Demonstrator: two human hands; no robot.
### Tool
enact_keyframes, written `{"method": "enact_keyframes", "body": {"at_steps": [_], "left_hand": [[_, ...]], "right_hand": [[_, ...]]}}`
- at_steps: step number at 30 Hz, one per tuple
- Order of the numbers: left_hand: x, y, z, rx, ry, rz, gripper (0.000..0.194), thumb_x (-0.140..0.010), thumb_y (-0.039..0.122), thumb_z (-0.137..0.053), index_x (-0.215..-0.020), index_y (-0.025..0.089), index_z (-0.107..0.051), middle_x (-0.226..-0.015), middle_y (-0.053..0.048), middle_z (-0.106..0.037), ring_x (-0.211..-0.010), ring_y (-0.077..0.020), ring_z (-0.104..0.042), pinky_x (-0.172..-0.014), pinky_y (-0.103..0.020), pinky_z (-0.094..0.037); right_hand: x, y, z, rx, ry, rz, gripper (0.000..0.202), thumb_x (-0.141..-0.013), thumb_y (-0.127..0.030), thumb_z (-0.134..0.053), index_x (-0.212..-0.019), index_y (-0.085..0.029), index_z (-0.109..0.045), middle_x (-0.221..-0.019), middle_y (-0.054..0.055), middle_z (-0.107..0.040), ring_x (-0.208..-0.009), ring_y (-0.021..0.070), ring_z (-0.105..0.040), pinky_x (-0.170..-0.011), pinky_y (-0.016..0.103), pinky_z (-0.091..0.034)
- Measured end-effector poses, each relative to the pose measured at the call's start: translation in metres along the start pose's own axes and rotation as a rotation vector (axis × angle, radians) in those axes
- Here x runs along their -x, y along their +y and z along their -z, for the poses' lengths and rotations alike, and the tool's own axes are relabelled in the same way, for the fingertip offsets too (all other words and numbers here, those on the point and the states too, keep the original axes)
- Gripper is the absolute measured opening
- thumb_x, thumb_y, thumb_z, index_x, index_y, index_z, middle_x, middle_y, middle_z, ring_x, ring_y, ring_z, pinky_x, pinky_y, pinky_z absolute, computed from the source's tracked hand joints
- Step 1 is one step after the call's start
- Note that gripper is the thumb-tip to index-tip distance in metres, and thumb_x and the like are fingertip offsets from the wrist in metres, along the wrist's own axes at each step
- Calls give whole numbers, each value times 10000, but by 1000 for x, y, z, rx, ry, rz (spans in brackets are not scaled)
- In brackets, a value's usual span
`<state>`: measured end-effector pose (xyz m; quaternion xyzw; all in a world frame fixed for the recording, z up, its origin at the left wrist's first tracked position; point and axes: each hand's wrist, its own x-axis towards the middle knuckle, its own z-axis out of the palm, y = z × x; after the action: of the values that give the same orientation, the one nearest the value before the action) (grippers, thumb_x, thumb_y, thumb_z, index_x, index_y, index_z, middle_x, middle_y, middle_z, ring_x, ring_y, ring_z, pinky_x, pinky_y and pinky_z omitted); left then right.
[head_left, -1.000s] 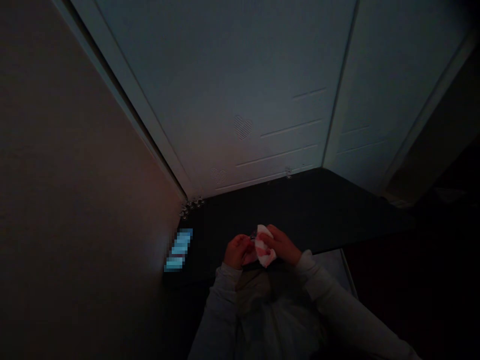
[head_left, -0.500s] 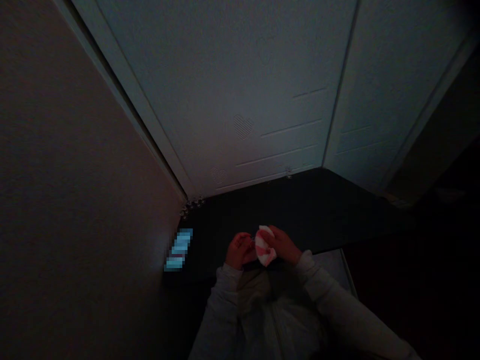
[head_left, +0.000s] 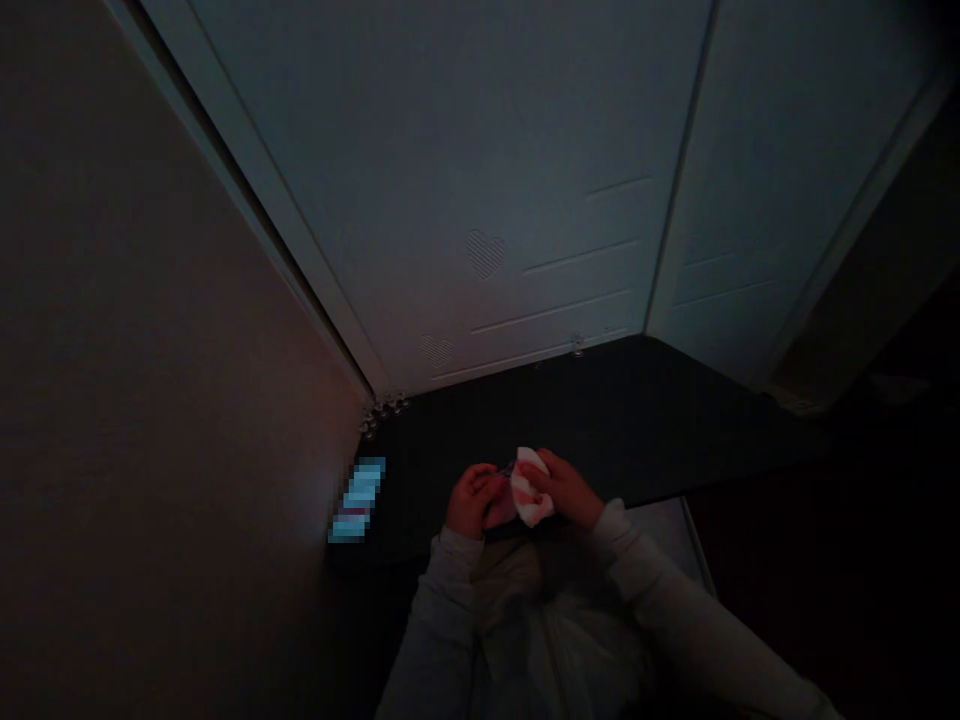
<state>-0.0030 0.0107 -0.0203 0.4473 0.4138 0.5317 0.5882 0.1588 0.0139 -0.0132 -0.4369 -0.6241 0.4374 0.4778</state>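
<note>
In the dim head view, both hands meet over the near edge of a dark tabletop (head_left: 600, 420). My right hand (head_left: 566, 488) is closed around a crumpled cloth (head_left: 534, 508) with white and pinkish-red stripes. To its left, my left hand (head_left: 472, 500) curls its fingers round a pinkish, partly see-through thing (head_left: 501, 506) whose kind I cannot make out. A thin, faintly shiny edge shows between that thing and the cloth. The two touch or nearly touch; the dark hides which.
A glowing, pixelated screen (head_left: 357, 500) lies at the table's left end. Several small shiny objects (head_left: 381, 410) cluster in the back left corner, and another (head_left: 577, 346) stands by the pale panel (head_left: 480, 150) with embossed hearts. A wall (head_left: 187, 400) rises at left.
My left hand has shifted slightly left, so more of the pinkish thing shows between the hands. The cloth has changed its folds in my right hand.
</note>
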Motion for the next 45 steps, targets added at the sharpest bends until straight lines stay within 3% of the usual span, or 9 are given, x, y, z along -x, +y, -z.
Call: {"method": "enact_keyframes", "body": {"at_steps": [9,16,20,24,30,34,40,45], "left_hand": [[0,1,-4,-52,87,-10,284,-610,395,-592,-722,143,-525,-559,15,-547,-474,-78,-479,-472,-194,-356],[2,3,-3,-36,19,-24,411,-546,287,-665,-905,164,-506,-660,-5,-589,-608,-119,-548,-587,-235,-407],[0,4,-3,-56,44,-29,413,-501,235,-693,-874,162,-533,-701,-12,-596,-677,-132,-559,-646,-249,-415],[-1,1,-2,-42,44,-11,353,-546,275,-665,-852,159,-535,-715,-21,-609,-628,-118,-556,-604,-237,-414],[-4,-1,0,43,109,-18,345,-599,349,-613,-855,143,-505,-683,-26,-607,-473,-68,-494,-488,-208,-376],[-4,-1,1,80,76,10,342,-605,356,-609,-845,131,-515,-647,-19,-589,-478,-70,-491,-483,-206,-370],[-4,-6,2,87,38,36,344,-613,344,-611,-857,121,-516,-612,-9,-572,-484,-71,-490,-489,-205,-371],[-3,-7,3,53,14,19,323,-632,328,-599,-864,121,-513,-622,-10,-577,-499,-73,-498,-499,-203,-375]], "right_hand": [[1,-1,0,-11,-32,-28,236,-687,-390,-500,-681,-154,-501,-624,-27,-445,-578,99,-426,-515,209,-349],[0,1,-1,-55,-8,-51,268,-696,-410,-484,-735,-146,-511,-645,-13,-484,-585,100,-440,-517,209,-366],[0,1,-1,-88,-19,-68,280,-686,-416,-497,-744,-143,-515,-643,-10,-492,-588,103,-448,-507,206,-372],[0,-2,-1,-98,-21,-88,292,-664,-423,-521,-753,-145,-525,-657,-5,-509,-588,108,-454,-501,208,-375],[-2,-2,0,-337,104,-182,319,-669,-443,-516,-815,-159,-508,-677,6,-528,-565,114,-470,-498,226,-392],[-3,-3,1,-430,177,-193,315,-653,-441,-536,-797,-161,-515,-685,8,-533,-564,116,-475,-504,229,-389],[0,-4,2,-382,-9,-189,300,-662,-435,-526,-784,-161,-527,-579,-34,-486,-457,74,-402,-439,205,-327],[1,-1,2,-319,-67,-138,307,-680,-406,-508,-823,-137,-543,-652,-18,-525,-549,90,-452,-506,207,-353]]}}
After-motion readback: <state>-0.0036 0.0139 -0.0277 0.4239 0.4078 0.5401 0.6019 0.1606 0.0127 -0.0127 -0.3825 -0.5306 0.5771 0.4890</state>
